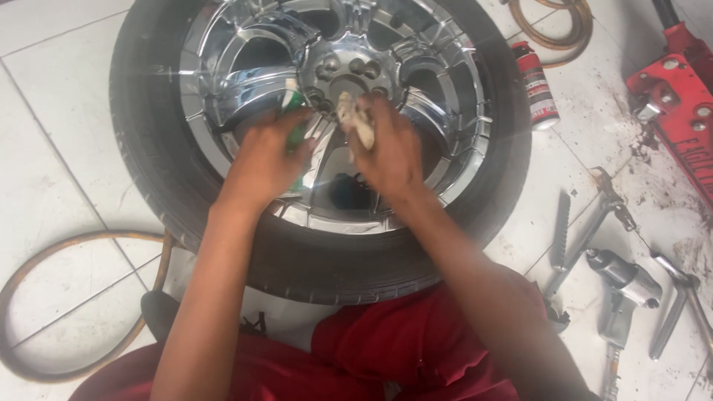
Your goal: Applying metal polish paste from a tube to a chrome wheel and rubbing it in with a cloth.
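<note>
Red trousers (416, 341) below; right hand (386, 152) presses rag (355, 119) onto chrome rim (445, 96)

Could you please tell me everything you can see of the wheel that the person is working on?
The wheel lies flat on the white tiled floor, its top cut off by the picture's edge. A black rubber tyre rings a shiny chrome rim with broad spokes and bolt holes around the hub. The left hand rests on a spoke holding a green object; the right hand presses a pale cloth near the hub.
</note>
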